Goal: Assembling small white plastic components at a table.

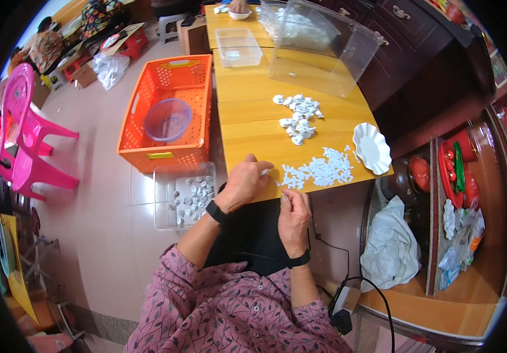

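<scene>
My left hand (pixel 243 183) is at the table's near edge, its fingers closed on a small white plastic piece (pixel 264 172). Close by on the right, my right hand (pixel 294 219) is held in a pinch just off the edge; whatever sits between thumb and finger is too small to make out. Beyond it, a spread of tiny white plastic pieces (pixel 327 170) lies on the yellow wooden table (pixel 247 123). Farther back are two heaps of larger white parts, one (pixel 303 106) behind the other (pixel 297 128).
A white scalloped dish (pixel 372 148) stands at the right edge. Clear boxes (pixel 315 65) (pixel 239 47) occupy the far end, where another person's hand (pixel 239 6) reaches a bowl. Left of the table are an orange crate (pixel 165 159) and a clear bin (pixel 158 203) of round parts.
</scene>
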The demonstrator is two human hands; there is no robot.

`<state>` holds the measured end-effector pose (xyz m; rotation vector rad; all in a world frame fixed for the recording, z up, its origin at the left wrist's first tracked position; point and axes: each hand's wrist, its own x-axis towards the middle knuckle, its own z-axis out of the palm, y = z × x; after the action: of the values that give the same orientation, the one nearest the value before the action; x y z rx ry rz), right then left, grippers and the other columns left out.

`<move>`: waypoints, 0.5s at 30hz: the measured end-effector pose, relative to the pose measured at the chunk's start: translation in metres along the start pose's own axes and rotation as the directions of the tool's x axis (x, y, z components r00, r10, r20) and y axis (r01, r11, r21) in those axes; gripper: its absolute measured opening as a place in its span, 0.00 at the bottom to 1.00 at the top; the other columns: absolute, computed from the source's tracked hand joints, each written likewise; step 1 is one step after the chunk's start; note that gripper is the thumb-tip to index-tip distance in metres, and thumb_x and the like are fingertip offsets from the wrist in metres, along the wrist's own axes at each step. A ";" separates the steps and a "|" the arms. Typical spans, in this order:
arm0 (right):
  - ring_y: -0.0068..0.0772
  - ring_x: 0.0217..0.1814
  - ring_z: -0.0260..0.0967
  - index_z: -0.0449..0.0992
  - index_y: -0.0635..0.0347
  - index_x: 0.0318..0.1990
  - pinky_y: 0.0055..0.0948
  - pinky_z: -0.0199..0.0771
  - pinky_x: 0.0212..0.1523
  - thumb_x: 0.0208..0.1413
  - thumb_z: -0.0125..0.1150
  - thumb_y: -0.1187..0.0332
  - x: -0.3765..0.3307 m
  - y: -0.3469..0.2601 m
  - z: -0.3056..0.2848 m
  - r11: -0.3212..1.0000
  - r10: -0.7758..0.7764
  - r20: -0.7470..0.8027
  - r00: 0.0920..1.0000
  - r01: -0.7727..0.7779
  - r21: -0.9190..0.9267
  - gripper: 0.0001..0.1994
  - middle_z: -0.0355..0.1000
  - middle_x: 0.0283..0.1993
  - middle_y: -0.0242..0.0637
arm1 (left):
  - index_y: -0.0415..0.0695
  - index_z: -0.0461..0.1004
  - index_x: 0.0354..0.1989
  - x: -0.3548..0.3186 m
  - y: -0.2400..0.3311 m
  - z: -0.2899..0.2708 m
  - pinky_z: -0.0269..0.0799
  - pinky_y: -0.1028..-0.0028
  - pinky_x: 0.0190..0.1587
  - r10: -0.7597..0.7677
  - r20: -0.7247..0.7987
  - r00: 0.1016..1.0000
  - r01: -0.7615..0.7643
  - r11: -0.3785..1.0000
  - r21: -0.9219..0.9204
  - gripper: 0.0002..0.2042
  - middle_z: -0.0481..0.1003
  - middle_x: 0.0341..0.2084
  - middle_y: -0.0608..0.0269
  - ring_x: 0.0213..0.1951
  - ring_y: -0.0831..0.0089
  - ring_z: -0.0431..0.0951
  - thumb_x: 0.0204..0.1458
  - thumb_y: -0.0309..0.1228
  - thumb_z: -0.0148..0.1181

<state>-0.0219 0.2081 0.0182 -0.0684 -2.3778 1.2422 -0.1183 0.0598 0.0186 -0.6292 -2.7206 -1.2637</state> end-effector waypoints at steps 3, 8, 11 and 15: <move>0.41 0.39 0.73 0.77 0.65 0.42 0.36 0.75 0.40 0.62 0.57 0.75 -0.006 0.006 0.002 0.998 0.037 0.018 0.999 -0.038 0.042 0.06 0.72 0.38 0.43 | 0.42 0.81 0.44 -0.011 0.001 0.001 0.73 0.59 0.40 0.024 0.060 0.998 -0.023 1.000 -0.005 0.13 0.73 0.31 0.44 0.36 0.48 0.76 0.48 0.28 0.64; 0.16 0.34 0.69 0.76 0.66 0.47 0.18 0.73 0.34 0.63 0.57 0.74 -0.011 0.002 0.000 0.842 0.344 0.184 0.921 -0.389 0.374 0.08 0.73 0.38 0.30 | 0.39 0.78 0.45 -0.020 0.009 -0.014 0.74 0.67 0.38 -0.038 0.137 0.990 0.062 0.982 -0.176 0.14 0.75 0.31 0.53 0.34 0.61 0.78 0.48 0.27 0.67; 0.16 0.34 0.69 0.75 0.67 0.49 0.17 0.73 0.34 0.63 0.57 0.74 -0.012 -0.005 -0.002 0.783 0.376 0.213 0.902 -0.432 0.447 0.09 0.73 0.38 0.31 | 0.38 0.76 0.45 -0.031 0.003 -0.014 0.75 0.71 0.37 -0.215 0.306 0.927 0.359 0.743 -0.564 0.13 0.78 0.37 0.54 0.35 0.71 0.79 0.51 0.23 0.66; 0.15 0.34 0.69 0.75 0.67 0.49 0.17 0.74 0.34 0.63 0.58 0.74 -0.011 -0.016 -0.005 0.775 0.372 0.188 0.909 -0.415 0.477 0.09 0.73 0.38 0.31 | 0.38 0.74 0.49 -0.050 -0.007 -0.014 0.77 0.77 0.42 -0.156 0.365 0.918 0.396 0.437 -0.807 0.13 0.77 0.47 0.62 0.39 0.75 0.79 0.55 0.19 0.63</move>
<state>-0.0071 0.1999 0.0291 -0.3732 -2.0749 2.0794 -0.0767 0.0292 0.0109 -0.3548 -2.1560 -2.9057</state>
